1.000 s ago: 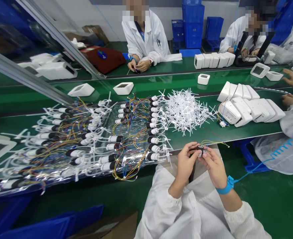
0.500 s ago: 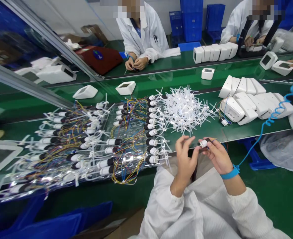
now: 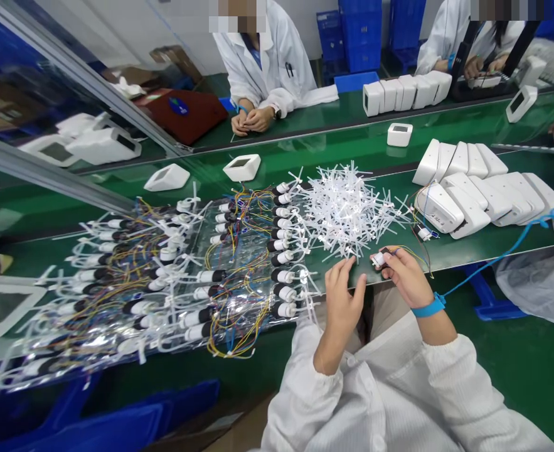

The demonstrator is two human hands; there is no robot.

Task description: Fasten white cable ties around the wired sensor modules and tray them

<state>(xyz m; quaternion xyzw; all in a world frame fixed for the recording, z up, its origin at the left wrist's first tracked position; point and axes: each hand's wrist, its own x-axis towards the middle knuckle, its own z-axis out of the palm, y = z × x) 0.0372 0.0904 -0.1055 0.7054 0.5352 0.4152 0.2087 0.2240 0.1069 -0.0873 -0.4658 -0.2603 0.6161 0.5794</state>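
Note:
My right hand (image 3: 407,276), with a blue wrist strap, pinches a small white-and-black pump (image 3: 379,258) that trails thin yellow and dark wires. To its left my left hand (image 3: 344,295) holds nothing I can see, thumb apart from the fingers. Its fingertips are at the near edge of a heap of thin white tube pieces (image 3: 345,207); whether they touch one I cannot tell. Further left, rows of similar pumps (image 3: 283,257) with white tubes and coloured wires lie on clear plastic bags (image 3: 248,301).
White housings (image 3: 481,188) are stacked on the right, beside a small wired part (image 3: 426,233). Beyond, a green conveyor (image 3: 305,147) carries white devices (image 3: 242,167). Co-workers sit opposite and to the right. A coiled blue cord (image 3: 516,242) runs from my right wrist strap. A metal frame (image 3: 83,88) slants at left.
My left hand has left the pump and moved left and down to the heap's near edge. My right hand keeps the pump, shifted slightly left. Across the conveyor, the co-worker's hands have come together.

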